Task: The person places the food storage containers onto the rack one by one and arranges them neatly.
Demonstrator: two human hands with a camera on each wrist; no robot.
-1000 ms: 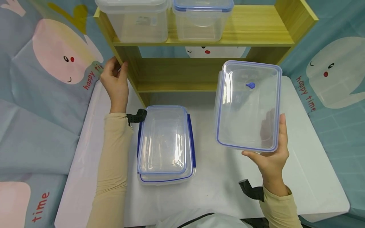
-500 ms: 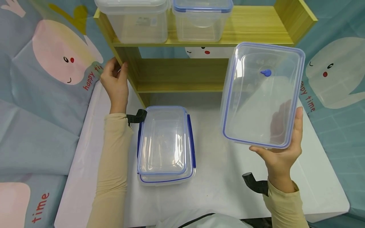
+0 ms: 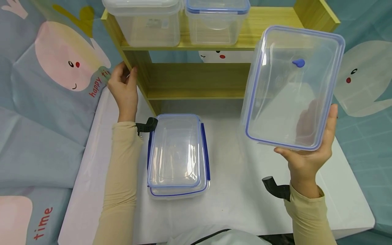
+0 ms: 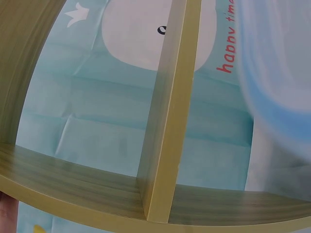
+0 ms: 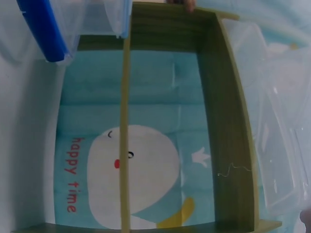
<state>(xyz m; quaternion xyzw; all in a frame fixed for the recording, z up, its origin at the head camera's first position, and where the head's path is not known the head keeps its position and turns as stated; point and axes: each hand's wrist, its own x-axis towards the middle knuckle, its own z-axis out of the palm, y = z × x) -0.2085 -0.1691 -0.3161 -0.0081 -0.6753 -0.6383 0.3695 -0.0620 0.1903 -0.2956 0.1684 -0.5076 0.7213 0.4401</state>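
Note:
In the head view my left hand [image 3: 124, 90] grips the outer edge of the wooden shelf's left side panel [image 3: 142, 68], thumb in front and the other fingers partly hidden behind. My right hand [image 3: 310, 160] holds up a clear plastic food container [image 3: 291, 92] with a pale blue rim and a small blue valve on its lid. It tilts slightly, the lid facing me; the thumb lies at its lower edge and the fingers reach behind its right side. Two stacked clear food containers [image 3: 176, 149] with dark blue side clips lie on the table between my arms.
Two clear lidded boxes, one with a white lid [image 3: 142, 27] and one with a blue rim [image 3: 218, 23], stand on the shelf's upper board [image 3: 275, 27]. The lower board [image 3: 196, 81] sits above the white table [image 3: 232, 204]. Patterned cloth [image 3: 46, 136] hangs around.
My right hand has lifted the container up and to the right, beside the shelf's right end, tilting it slightly more. The left hand stays on the side panel. The stacked containers have not moved.

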